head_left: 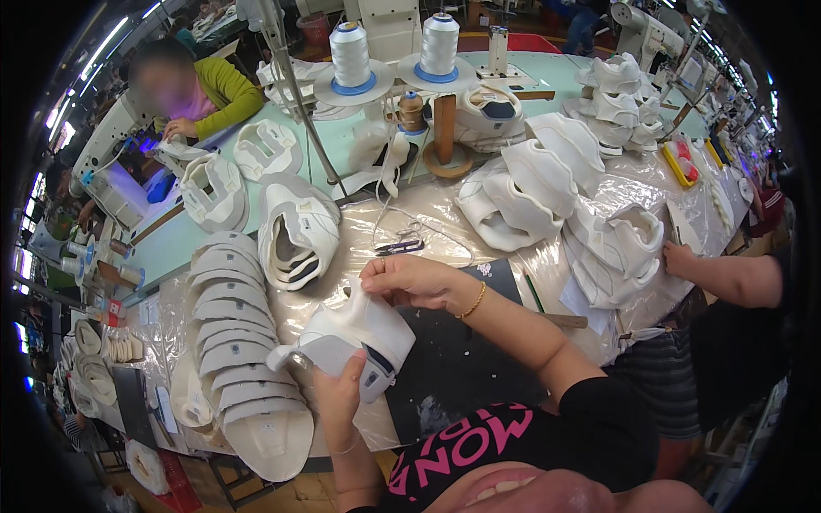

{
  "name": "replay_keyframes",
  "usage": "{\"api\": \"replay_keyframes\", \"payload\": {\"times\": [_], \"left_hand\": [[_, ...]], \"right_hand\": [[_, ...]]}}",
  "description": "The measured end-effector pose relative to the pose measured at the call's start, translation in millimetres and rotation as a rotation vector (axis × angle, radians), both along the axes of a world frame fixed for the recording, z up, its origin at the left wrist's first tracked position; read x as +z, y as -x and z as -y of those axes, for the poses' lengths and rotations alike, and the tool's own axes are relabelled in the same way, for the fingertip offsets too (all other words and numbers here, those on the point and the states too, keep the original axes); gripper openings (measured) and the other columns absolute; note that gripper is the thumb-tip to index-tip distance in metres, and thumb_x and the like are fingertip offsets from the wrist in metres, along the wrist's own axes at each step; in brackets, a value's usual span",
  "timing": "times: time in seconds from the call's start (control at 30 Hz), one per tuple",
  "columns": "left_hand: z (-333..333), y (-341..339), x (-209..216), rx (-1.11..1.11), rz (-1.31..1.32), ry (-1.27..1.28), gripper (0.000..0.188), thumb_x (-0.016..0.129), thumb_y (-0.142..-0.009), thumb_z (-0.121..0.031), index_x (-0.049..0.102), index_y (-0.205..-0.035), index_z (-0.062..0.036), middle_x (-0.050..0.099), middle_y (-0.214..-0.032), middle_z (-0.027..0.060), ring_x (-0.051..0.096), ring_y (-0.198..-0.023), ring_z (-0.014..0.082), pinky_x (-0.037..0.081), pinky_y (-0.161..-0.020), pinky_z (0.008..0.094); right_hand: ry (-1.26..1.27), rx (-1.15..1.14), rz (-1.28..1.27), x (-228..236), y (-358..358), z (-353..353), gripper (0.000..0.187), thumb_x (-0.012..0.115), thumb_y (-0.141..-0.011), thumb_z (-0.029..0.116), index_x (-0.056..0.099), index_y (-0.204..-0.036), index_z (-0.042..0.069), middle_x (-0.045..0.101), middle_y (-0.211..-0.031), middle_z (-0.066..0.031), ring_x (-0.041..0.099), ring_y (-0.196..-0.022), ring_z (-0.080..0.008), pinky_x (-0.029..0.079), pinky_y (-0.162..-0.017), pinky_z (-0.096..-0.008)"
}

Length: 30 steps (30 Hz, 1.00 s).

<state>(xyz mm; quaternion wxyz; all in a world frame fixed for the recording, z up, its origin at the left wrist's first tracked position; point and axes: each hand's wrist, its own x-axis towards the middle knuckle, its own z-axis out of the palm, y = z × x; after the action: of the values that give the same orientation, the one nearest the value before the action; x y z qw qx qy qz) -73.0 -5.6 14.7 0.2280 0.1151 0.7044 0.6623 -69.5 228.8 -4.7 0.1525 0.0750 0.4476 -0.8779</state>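
Observation:
Both of my hands hold one white and grey shoe upper point(386, 332) above the front of the table. My left hand point(340, 389) grips its lower edge, thumb pressed on the grey panel beside a dark strip with a small label. At the collar, my right hand point(410, 280) pinches the white edge between thumb and fingers. Left of them lies a long overlapping row of shoe uppers point(235, 329). Just beyond the held piece rests another white upper point(299, 231), its opening facing up. Small dark thread snips point(399, 247) lie past my right hand.
A black mat point(462, 368) covers the table in front of me. Stacked white uppers point(522, 184) stand right of centre. Large white thread cones point(351, 56) rise at the back. A co-worker's hand point(680, 258) touches uppers at right; another person point(214, 98) sits at a sewing machine, far left.

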Motion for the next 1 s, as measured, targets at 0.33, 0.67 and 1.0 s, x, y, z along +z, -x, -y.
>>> {"api": "replay_keyframes", "payload": {"times": [0.33, 0.67, 1.0], "left_hand": [[-21.7, 18.7, -18.4, 0.047, 0.196, -0.289, 0.053, 0.067, -0.086, -0.007, 0.048, -0.133, 0.0063, 0.06, -0.123, 0.0132, 0.059, -0.111, 0.0211, 0.046, -0.095, 0.0316], [-25.6, 26.6, -19.8, -0.02, 0.195, -0.319, 0.054, 0.067, -0.085, -0.005, 0.047, -0.134, 0.0051, 0.06, -0.123, 0.0138, 0.06, -0.111, 0.0229, 0.048, -0.095, 0.033], [-26.4, 16.8, -21.5, 0.153, 0.451, -0.701, 0.056, 0.07, -0.086, -0.004, 0.046, -0.137, 0.0016, 0.059, -0.125, 0.0111, 0.059, -0.112, 0.0201, 0.049, -0.095, 0.0333]], "right_hand": [[-0.26, -0.09, -0.045, -10.4, -11.0, 9.3, 0.045, 0.073, -0.091, 0.035, 0.054, -0.117, 0.003, 0.065, -0.107, -0.0044, 0.06, -0.096, -0.0109, 0.047, -0.09, -0.0266], [-0.571, -0.099, -0.211, 3.4, -5.2, 4.7, 0.043, 0.073, -0.09, 0.039, 0.067, -0.11, 0.001, 0.068, -0.098, -0.0064, 0.061, -0.089, -0.012, 0.05, -0.08, -0.0297], [-0.763, -0.241, -0.323, 14.1, 21.0, 21.5, 0.032, 0.062, -0.096, 0.03, 0.065, -0.091, -0.002, 0.058, -0.069, -0.0042, 0.048, -0.066, -0.0083, 0.043, -0.06, -0.0298]]}}
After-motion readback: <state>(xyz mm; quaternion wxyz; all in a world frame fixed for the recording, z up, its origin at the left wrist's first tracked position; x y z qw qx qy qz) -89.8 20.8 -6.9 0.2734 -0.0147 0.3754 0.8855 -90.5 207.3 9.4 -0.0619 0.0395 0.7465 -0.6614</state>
